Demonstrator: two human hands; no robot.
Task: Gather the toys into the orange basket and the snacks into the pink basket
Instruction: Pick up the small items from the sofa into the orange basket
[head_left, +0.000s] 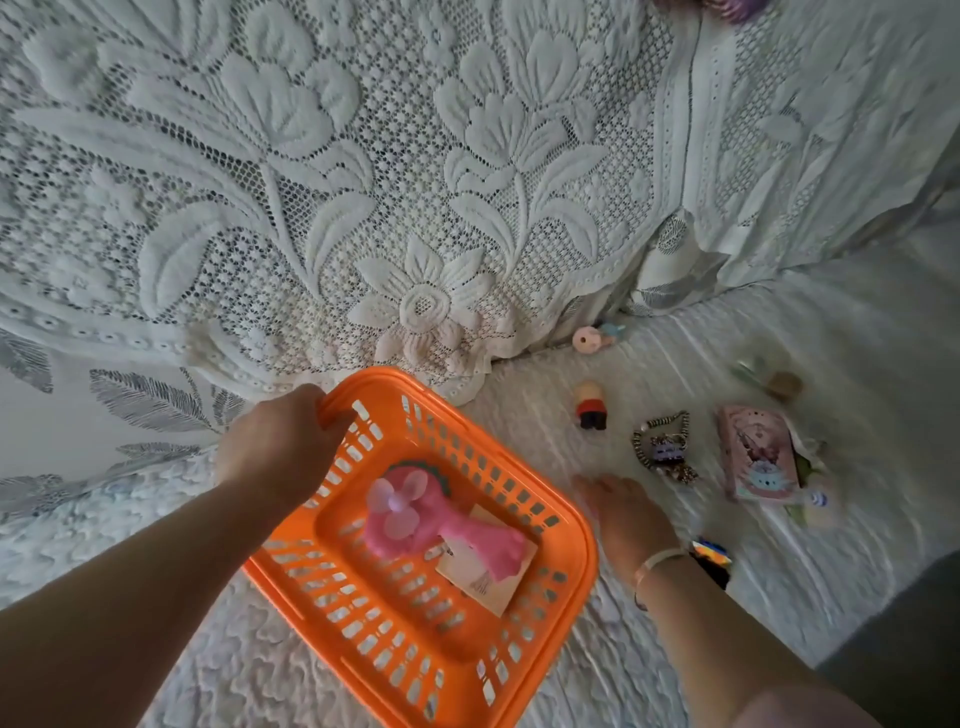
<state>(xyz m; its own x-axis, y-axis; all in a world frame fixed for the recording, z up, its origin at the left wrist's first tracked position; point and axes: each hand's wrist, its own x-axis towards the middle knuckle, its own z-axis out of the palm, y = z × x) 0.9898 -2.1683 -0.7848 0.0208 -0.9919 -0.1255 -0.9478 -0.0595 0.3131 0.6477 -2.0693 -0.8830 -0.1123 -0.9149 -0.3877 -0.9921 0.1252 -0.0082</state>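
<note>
The orange basket (415, 545) is seen at lower centre on the white bed (649, 649), gripped at its upper-left rim by the clenched left hand (275, 452). A pink toy fan (441, 530) and a card are held inside. Just right of the basket, the right hand (628, 514) is laid flat, fingers released. Beyond it lie a small figure (590, 405), a beaded chain (665, 447) and a pink packet (758, 452). A lace cover (363, 156) fills the upper frame.

Orange basket (566, 582) around a pink fan (415, 525); white floral lace (363, 171); red-and-black figurine (590, 406).
</note>
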